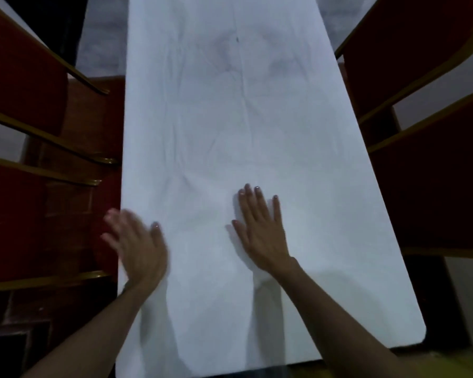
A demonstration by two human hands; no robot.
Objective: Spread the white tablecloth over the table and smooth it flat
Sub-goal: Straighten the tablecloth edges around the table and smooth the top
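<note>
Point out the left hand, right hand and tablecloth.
left hand (137, 246), head view, back of hand
right hand (260, 230), head view, back of hand
tablecloth (230, 118), head view, wrinkled middle

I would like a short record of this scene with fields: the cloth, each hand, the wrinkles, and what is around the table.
cloth: white tablecloth lies spread along the long table
left hand: left hand flat at the cloth's left edge, blurred, fingers partly past the edge
right hand: right hand flat on the cloth near the middle, fingers straight
wrinkles: faint creases along the centre, farther away
around: red chairs with gold frames on both sides
</note>
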